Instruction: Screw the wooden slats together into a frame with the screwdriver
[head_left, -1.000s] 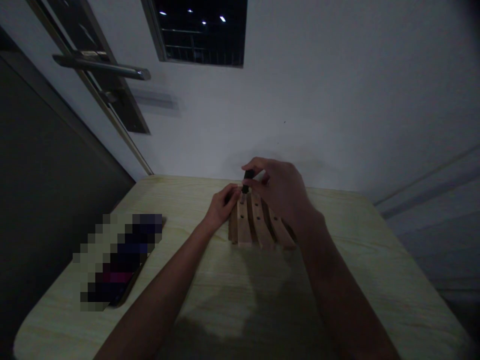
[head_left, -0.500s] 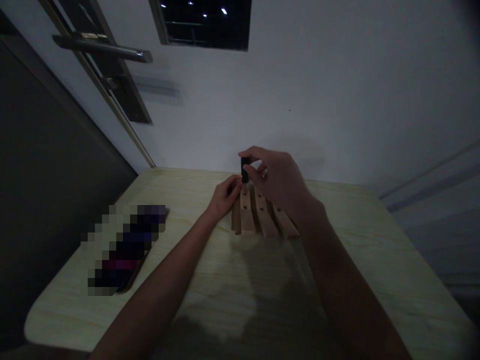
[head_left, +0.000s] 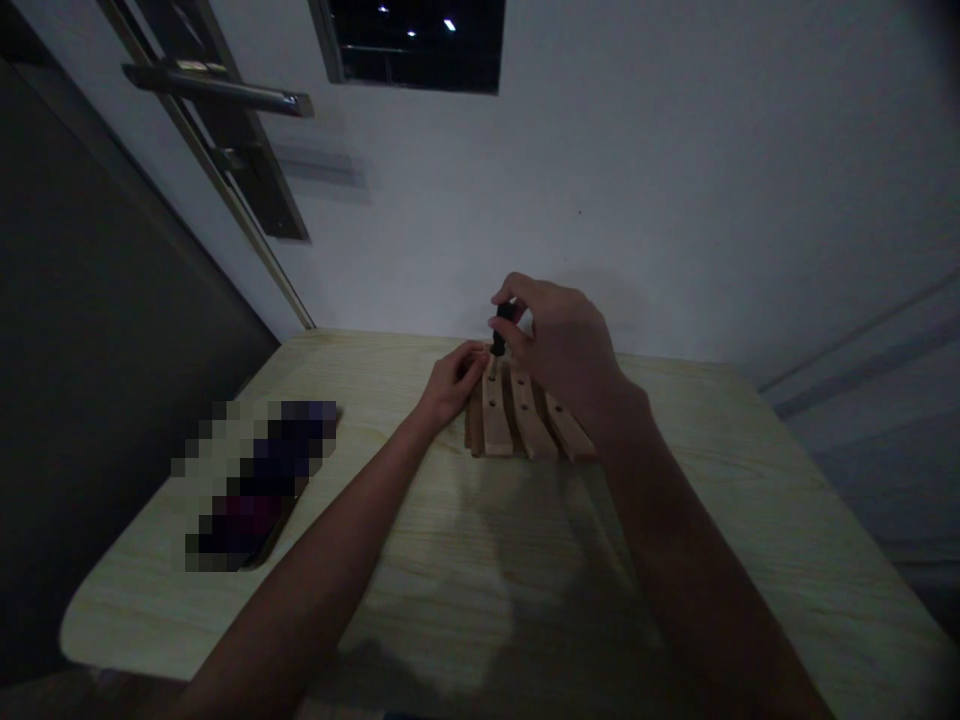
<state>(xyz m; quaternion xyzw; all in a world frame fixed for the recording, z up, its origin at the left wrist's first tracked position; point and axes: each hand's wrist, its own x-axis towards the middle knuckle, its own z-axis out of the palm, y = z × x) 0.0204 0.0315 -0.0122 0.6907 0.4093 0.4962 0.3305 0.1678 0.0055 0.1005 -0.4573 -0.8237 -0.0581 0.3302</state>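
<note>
My right hand (head_left: 571,335) pinches the black handle of a small screwdriver (head_left: 500,335) between thumb and fingers. Its metal shaft points down at the far hole of the leftmost pale wooden strip (head_left: 497,430), and the handle leans slightly right. Bent fingers of my left hand (head_left: 450,385) grip the far left side of the wooden piece; the fingertips are partly hidden. Two more pale strips, a middle one (head_left: 534,425) and a right one (head_left: 571,435), fan out beside the first over darker wood (head_left: 474,425). My right hand and wrist cover part of the right strip.
The light wood-grain table (head_left: 405,600) stands against a white door (head_left: 675,180) with a metal handle (head_left: 225,92) and a dark window (head_left: 420,45). Left of my forearm lies a flat dark object (head_left: 274,490), blurred by pixels, probably a phone.
The screwdriver's handle has tilted to the right from nearly upright, and my right hand has risen slightly with it. My left hand stays on the wood. The view has shifted a little.
</note>
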